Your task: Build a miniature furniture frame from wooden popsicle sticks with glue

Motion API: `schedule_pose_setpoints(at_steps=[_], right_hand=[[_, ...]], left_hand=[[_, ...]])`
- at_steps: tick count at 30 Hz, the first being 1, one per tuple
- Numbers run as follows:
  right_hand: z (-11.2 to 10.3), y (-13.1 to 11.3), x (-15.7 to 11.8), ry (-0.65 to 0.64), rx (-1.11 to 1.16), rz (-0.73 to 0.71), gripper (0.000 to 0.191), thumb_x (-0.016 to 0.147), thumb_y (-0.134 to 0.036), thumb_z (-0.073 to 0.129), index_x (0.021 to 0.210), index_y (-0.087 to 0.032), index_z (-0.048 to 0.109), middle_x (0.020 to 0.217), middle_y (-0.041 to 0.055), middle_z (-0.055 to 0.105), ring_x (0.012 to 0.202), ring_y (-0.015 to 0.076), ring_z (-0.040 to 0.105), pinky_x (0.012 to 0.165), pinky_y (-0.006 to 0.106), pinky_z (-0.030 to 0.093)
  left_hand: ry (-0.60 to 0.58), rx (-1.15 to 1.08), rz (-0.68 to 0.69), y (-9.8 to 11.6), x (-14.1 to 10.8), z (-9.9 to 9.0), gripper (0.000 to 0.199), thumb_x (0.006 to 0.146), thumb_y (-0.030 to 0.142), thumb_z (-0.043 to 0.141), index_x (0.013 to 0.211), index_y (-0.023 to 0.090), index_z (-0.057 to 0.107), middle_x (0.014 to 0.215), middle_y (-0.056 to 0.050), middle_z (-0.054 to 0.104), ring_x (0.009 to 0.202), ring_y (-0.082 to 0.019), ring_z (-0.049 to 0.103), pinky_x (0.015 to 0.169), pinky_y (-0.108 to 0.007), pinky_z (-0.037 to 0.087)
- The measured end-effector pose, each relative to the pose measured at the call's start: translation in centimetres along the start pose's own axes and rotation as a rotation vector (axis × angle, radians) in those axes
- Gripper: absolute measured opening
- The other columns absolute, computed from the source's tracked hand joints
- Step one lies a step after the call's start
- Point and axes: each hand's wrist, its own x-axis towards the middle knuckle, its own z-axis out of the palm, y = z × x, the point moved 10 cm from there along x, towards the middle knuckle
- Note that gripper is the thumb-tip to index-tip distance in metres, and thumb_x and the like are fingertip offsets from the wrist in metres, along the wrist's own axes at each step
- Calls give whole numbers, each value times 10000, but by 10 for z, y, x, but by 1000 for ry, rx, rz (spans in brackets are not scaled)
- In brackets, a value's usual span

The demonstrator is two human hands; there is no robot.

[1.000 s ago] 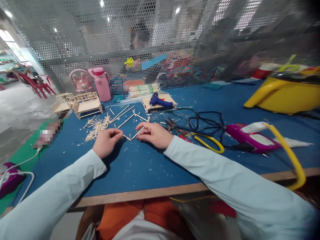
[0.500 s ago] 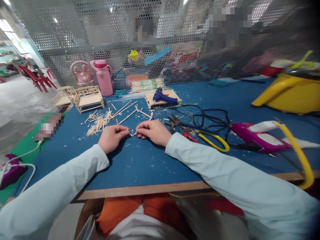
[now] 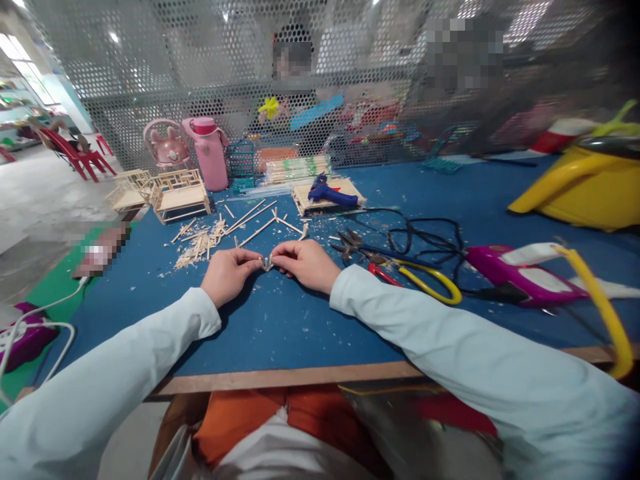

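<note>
My left hand (image 3: 229, 272) and my right hand (image 3: 307, 263) face each other low over the blue table (image 3: 280, 333), fingertips close together. Each pinches an end of a small stick piece (image 3: 267, 265) made of short pale sticks. Just beyond my fingers, a thin stick frame (image 3: 275, 215) lies in an angled shape on the table. A pile of short cut sticks (image 3: 205, 243) is scattered to the left of it, with a few longer sticks among them.
Pliers (image 3: 353, 243) and yellow-handled cutters (image 3: 435, 288) lie right of my hands, near black cables. A blue glue gun (image 3: 333, 195) rests on a stick panel. Small stick furniture (image 3: 181, 195), a pink bottle (image 3: 213, 157) and a purple power strip (image 3: 525, 273) stand around.
My fingertips have come slightly closer together around the small stick piece. The whole view has shifted a little; the tools and furniture have stayed in place.
</note>
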Motion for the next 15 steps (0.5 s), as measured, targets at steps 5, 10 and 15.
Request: schedule_pose_setpoints(at_steps=[5,10,15], right_hand=[[0,-6,0,3,-83,-97,128,732,-217,564,742,-135,662,588,-8,605,490,75,495,493,202,403],[0,-15,-1,22,-131,-187,132,725,-214,571,731,-141,681,650,3,651,552,83,525,558,207,415],[0,-16,-2,25,-179,-180,133,730,-213,574,742,-152,692,701,11,678,604,97,563,594,213,429]], left_hand=[[-16,7,8,2,-1,1,235,705,309,609,817,132,717,773,-63,717,660,-152,606,656,-259,439],[-8,20,17,1,-1,1,231,705,315,611,813,142,720,767,-62,717,665,-156,609,662,-268,442],[-7,30,41,2,0,2,242,709,331,607,815,146,721,770,-66,717,673,-163,613,665,-276,444]])
